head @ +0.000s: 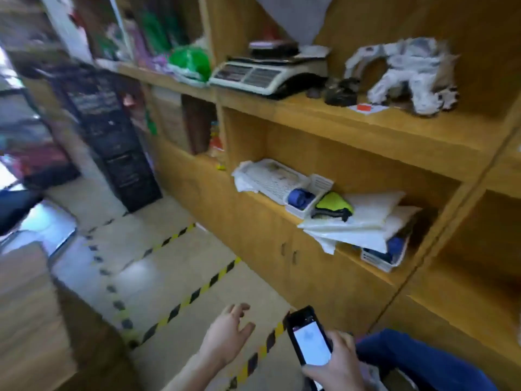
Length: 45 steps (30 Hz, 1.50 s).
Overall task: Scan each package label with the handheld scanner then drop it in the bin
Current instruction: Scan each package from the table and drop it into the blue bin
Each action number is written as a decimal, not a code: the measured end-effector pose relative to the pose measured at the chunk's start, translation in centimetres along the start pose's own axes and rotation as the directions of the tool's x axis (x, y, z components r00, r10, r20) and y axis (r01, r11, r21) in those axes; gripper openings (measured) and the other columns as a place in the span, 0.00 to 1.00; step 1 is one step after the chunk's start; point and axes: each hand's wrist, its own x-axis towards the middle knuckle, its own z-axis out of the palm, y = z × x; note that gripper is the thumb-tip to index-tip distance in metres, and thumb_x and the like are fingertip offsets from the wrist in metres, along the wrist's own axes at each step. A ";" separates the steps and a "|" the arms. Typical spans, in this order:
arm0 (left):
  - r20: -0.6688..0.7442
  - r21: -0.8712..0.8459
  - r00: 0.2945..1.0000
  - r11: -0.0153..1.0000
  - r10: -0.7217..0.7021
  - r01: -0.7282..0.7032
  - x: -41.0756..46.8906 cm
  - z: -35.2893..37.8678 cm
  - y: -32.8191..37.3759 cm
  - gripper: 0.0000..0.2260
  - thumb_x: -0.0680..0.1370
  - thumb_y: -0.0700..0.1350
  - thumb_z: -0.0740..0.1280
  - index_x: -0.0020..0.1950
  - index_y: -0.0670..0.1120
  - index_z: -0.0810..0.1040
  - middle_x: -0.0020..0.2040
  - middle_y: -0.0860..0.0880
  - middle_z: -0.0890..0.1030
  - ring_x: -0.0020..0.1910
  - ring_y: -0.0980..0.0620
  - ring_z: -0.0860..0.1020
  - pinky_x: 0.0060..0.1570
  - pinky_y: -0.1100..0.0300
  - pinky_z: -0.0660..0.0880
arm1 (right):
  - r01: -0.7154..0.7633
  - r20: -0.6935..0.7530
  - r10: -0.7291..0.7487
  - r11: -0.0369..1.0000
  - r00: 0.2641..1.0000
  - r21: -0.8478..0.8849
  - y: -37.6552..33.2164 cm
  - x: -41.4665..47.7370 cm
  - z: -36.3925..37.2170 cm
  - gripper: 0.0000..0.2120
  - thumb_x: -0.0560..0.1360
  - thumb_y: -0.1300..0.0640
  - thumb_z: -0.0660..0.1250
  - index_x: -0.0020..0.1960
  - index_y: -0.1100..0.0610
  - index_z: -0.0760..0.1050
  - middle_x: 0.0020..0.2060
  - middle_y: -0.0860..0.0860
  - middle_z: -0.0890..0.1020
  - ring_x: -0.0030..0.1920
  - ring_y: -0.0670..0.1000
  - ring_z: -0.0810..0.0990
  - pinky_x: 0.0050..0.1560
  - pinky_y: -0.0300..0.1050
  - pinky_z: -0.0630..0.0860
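On upper shelf [394,134]: scale [267,74] L, wrap [408,71] R. On lower shelf [351,256], L to R: tray [270,176], basket [307,196], mailer stack [366,221]. Btm of view: scanner [308,342] in R hand [335,365], L hand [228,337] just L of it.

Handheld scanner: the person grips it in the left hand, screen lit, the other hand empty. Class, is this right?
No. The head view shows the handheld scanner gripped in the right hand, screen lit; the left hand is empty.
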 end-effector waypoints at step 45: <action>-0.411 -0.659 -0.033 0.272 -0.911 0.701 -74.2 -35.9 -79.3 0.15 0.79 0.55 0.64 0.64 0.55 0.72 0.53 0.57 0.74 0.52 0.58 0.75 0.52 0.61 0.75 | 0.903 0.897 -0.433 0.345 -0.090 0.258 -51.0 -58.1 87.3 0.43 0.54 0.48 0.76 0.66 0.56 0.66 0.59 0.43 0.59 0.52 0.45 0.71 0.45 0.38 0.73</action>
